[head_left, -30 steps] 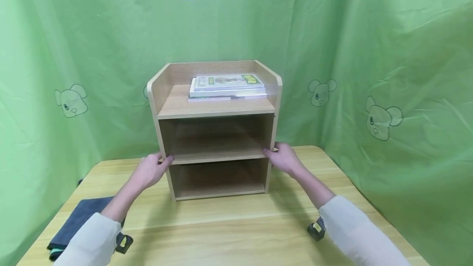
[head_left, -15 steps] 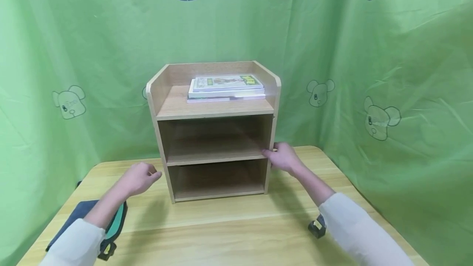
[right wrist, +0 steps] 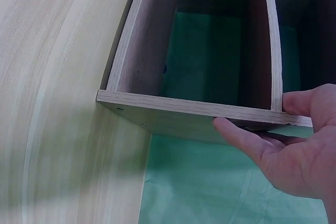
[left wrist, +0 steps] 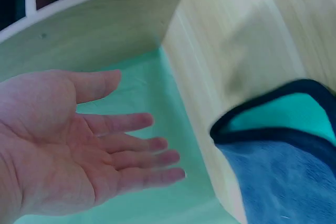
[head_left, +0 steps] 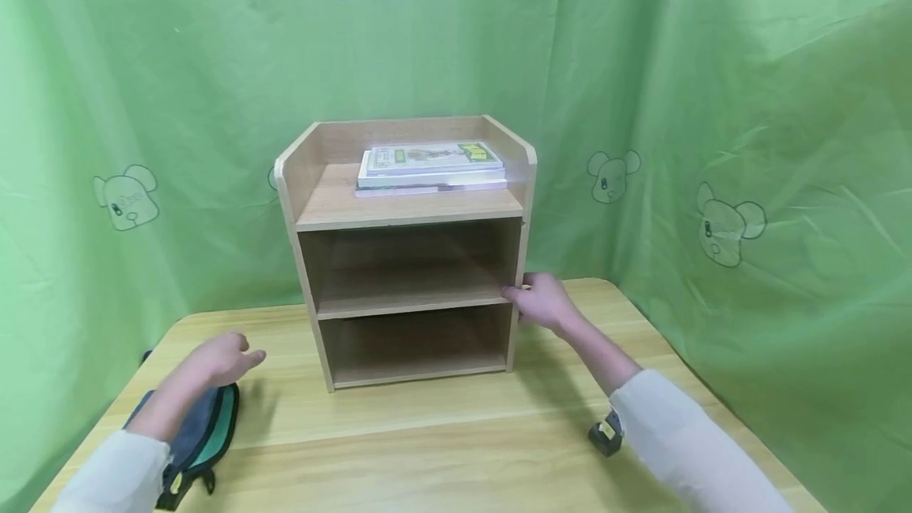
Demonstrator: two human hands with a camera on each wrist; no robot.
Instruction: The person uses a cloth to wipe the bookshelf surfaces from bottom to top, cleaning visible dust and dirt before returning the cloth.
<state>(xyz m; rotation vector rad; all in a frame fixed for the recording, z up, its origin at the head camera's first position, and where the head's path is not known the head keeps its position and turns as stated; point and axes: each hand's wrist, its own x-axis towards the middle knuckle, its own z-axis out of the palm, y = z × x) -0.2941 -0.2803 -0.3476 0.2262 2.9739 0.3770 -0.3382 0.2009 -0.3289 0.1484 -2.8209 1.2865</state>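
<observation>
A wooden shelf unit (head_left: 409, 216) stands upright on the table, with two compartments below an open top. My right hand (head_left: 543, 303) grips its right side panel at the middle shelf; in the right wrist view the thumb (right wrist: 296, 102) lies on the inner side and fingers along the outside. My left hand (head_left: 217, 359) is off the unit, over the table's left part, and holds nothing. In the left wrist view its fingers (left wrist: 131, 158) are extended, palm showing. Below that forearm lies a folded blue cloth with teal lining and dark edging (head_left: 221, 422), partly hidden by the arm.
A small stack of books (head_left: 431, 167) lies on the unit's top, toward the right. The wooden table (head_left: 399, 450) extends in front of the unit. A green printed curtain (head_left: 442, 46) hangs behind and along both sides.
My left hand has let go of the unit's left side panel and moved left and toward me, over by the cloth. The right hand keeps its grip; the unit and books stay put.
</observation>
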